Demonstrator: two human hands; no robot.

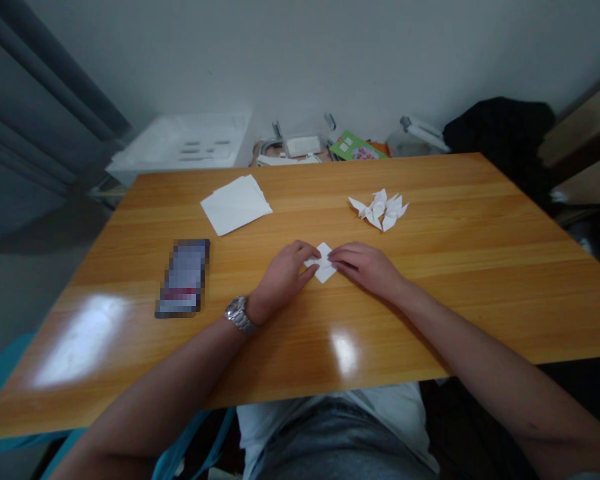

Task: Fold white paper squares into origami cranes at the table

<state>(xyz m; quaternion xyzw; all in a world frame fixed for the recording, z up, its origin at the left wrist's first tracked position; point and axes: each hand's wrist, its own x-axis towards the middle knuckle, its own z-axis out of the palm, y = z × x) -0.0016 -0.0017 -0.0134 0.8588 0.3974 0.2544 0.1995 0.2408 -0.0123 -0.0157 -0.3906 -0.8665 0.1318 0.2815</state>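
Observation:
A small folded square of white paper lies on the wooden table, turned so one corner points toward me. From the left, my left hand grips its edge between thumb and fingers; a metal watch is on that wrist. My right hand has its fingertips closed on the opposite edge. Beyond my right hand sits a cluster of folded white paper cranes. Farther off to the left is a stack of white paper sheets.
A phone, its screen blurred out, lies left of my left arm. Behind the table's far edge stand a white plastic bin, a green booklet and a black cloth item. A blue chair shows at lower left.

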